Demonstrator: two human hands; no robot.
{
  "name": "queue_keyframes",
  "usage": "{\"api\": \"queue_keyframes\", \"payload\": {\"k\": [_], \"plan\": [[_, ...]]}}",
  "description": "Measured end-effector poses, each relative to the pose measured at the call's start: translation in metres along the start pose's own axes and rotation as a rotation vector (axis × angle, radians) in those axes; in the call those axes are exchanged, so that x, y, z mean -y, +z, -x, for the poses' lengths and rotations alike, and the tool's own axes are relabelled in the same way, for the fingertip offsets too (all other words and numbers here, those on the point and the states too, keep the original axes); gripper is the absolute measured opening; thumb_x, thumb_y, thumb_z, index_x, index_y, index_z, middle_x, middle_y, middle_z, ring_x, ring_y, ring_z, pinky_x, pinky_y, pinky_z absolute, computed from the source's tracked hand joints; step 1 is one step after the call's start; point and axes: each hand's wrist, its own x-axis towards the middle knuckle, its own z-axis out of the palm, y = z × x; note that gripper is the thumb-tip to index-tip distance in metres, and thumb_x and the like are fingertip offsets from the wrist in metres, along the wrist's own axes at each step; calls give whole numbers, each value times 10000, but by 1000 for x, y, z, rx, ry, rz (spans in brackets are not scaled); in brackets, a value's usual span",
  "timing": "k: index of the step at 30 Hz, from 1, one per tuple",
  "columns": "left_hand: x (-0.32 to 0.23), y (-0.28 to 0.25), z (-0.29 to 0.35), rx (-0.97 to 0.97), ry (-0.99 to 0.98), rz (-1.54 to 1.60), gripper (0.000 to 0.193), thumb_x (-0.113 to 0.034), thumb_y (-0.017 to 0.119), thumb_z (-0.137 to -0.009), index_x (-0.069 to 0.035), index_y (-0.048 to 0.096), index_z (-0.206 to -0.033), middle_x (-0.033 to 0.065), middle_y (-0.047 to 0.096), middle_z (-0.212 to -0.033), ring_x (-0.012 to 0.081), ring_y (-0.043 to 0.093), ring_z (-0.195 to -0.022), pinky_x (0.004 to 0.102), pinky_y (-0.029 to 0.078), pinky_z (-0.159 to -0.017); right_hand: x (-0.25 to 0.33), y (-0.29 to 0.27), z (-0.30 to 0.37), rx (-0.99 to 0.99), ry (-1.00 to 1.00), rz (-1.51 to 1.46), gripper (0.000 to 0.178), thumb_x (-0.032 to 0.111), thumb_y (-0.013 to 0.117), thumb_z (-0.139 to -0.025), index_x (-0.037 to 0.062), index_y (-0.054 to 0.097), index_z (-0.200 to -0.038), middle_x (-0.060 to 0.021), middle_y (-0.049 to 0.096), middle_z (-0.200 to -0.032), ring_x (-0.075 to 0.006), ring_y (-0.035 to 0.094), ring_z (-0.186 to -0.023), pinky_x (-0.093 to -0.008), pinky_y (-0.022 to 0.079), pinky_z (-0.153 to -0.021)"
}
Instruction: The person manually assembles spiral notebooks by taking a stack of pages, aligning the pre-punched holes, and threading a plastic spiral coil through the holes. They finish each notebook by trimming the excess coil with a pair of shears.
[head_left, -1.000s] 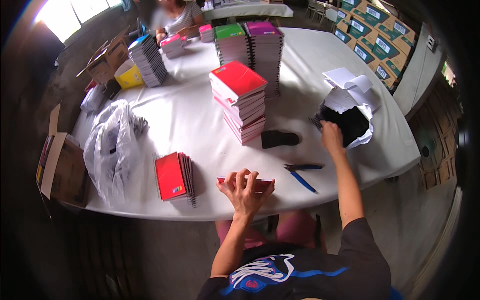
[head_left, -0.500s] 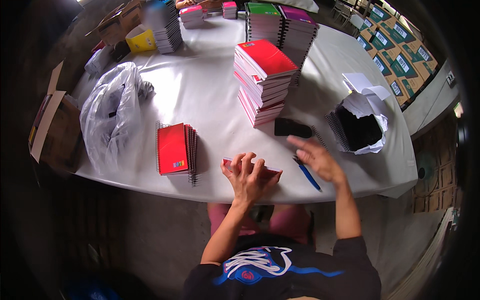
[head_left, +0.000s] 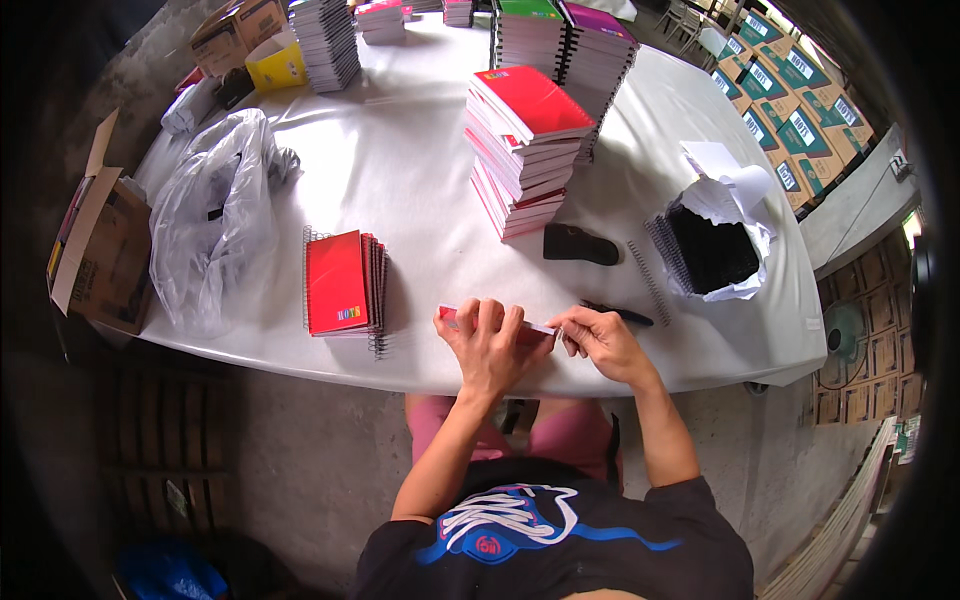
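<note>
My left hand [head_left: 487,343] is wrapped over a small red notebook [head_left: 537,338], holding it tilted up at the table's near edge. Most of its cover is behind my fingers. At the notebook's right end, my right hand [head_left: 605,345] is closed in a pinch; what its fingertips grip is too small to make out. Just beyond that hand lies a dark-handled tool, apparently pliers [head_left: 632,315]. Left of my hands sits a short pile of red spiral notebooks [head_left: 337,285], with wire coils along their sides.
A tall stack of red-covered notebooks [head_left: 535,105] stands ahead, before green [head_left: 527,10] and purple [head_left: 600,22] ones. Rightward are a black pouch [head_left: 580,245], a loose coil [head_left: 648,283] and paper-wrapped coils [head_left: 710,250]. A plastic bag [head_left: 215,220] and carton [head_left: 110,250] stand left.
My right hand has come down and left from above the table to the notebook's right end. The tool beside it lies at a different angle. My left hand keeps its hold.
</note>
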Motion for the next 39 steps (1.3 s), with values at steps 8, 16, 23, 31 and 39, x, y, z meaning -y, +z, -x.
{"api": "queue_keyframes", "payload": {"k": [8,16,23,31,39], "plan": [[-1,-2,-2,17,14,-71,488,-562,752,-585,-183,602,-854,9,487,-915,236,436,-1000,573,278,-873,22,-2,-1,58,170,33,318,198,583,-919,80,533,-1209,-85,602,-737,-92,550,-663,-279,459,-572],[1,-4,3,24,40,-53,542,-529,774,-591,-232,610,-1014,-7,486,-988,216,436,-1015,547,268,-910,0,-12,3,-42,-276,359,216,95,588,-888,63,617,-1099,-94,561,-747,-136,551,-655,-305,475,-630],[8,-6,1,-26,13,52,513,-573,745,-612,-181,592,-906,78,454,-1181,278,414,-1098,513,293,-896,-22,-27,-37,-64,-64,204,406,132,456,-945,158,419,-1348,-131,614,-823,-187,627,-812,-277,463,-742],[9,-15,-7,55,2,110,522,-514,785,-619,-82,548,-791,196,354,-1329,422,290,-1261,511,299,-993,-75,-58,-63,-83,-193,98,402,15,553,-750,37,586,-1150,-161,649,-1053,-237,621,-963,-365,454,-884],[14,-9,-1,107,15,180,488,-471,768,-670,-58,541,-800,197,344,-1291,455,252,-1284,583,272,-1003,-44,-29,-37,330,-272,-580,250,163,662,-764,-44,704,-897,-201,655,-1047,-300,604,-1022,-393,451,-920]]}}
